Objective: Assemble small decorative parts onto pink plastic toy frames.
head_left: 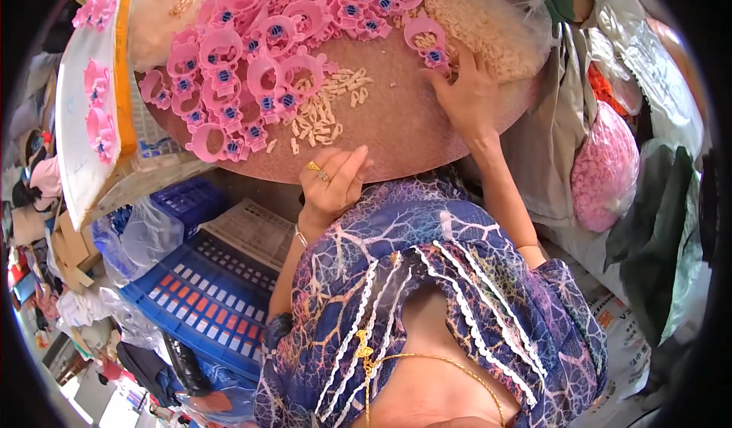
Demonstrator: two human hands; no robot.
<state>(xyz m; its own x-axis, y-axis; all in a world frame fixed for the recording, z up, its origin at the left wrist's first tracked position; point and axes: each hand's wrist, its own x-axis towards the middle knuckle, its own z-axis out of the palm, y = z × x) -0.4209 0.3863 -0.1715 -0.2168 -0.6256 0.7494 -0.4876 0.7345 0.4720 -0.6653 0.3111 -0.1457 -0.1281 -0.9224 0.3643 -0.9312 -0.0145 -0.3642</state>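
Note:
My left hand point(335, 181) is at the near edge of the round brown tabletop point(381, 134). Its fingers are bent and pressed together, and whatever they may hold is hidden. Further right, my right hand point(467, 96) lies over the table with thumb and fingers apart. It is beside a pink ring-shaped plastic piece point(424, 33) with a dark blue striped part at its lower end. The fingertips reach the edge of a heap of small cream-coloured pieces point(484, 24). Between my hands lie loose cream pieces point(320, 111).
Many pink ring-shaped pieces point(221, 69) pile up at the table's far left. A white board with an orange edge point(122, 69) stands left. Below it is a blue tray point(206, 298) with white and red rectangles. At right hangs a bag of pink pieces point(605, 168).

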